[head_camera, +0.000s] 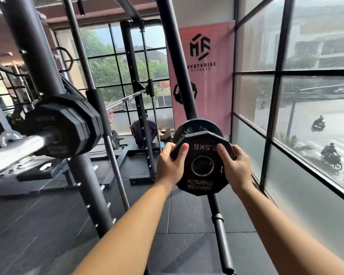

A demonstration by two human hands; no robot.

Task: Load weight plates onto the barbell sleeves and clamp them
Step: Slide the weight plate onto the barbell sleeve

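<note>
Rack upright [46, 62] carries the barbell. Its near sleeve [18, 148] juts toward the lower left of view, bare at the tip, with a stack of black plates [68, 124] seated further in.

Small plate [203, 165], marked 2.5KG, is held in the air at centre right. It is well apart from the sleeve and just in front of a round plate [199, 126] on the right-hand post.

Judgement: swing it left, square the hole to the sleeve tip, slide it flush to the stack, then clamp. No clamp in view.

Left hand [168, 168] and right hand [235, 168] grip opposite rims, both arms extended. Fingers [184, 149]: thumbs pressed on the face, the rest wrapped behind, hidden.
</note>
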